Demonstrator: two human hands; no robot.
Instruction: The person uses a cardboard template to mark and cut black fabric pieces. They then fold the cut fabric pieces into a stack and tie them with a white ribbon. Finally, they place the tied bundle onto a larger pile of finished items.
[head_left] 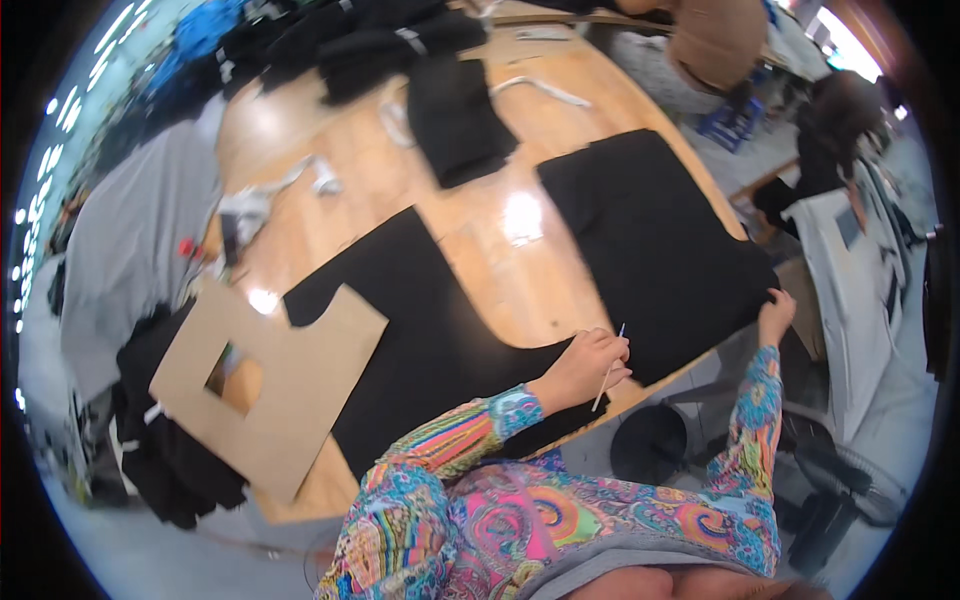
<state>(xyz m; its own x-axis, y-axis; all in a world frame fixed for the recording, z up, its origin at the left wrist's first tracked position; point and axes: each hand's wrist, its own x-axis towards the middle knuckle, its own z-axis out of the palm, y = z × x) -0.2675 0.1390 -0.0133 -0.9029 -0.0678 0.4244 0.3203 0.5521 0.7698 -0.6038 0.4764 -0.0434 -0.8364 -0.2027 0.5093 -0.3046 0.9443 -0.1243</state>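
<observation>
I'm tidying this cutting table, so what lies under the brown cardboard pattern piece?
The cardboard pattern overlaps a black fabric piece on its right side and the wooden table at its other end; wood shows through its square cutout. Anything else beneath stays hidden.

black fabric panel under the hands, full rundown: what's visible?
The black fabric is a matte, cloth-like cut panel lying flat on the wooden table. Its near edge overhangs the table front. The right hand presses its right corner; the left hand, holding a thin white stick, rests at its lower edge. A second black piece lies to its left, partly under a cardboard template; whether the two join by the left hand is unclear.
</observation>
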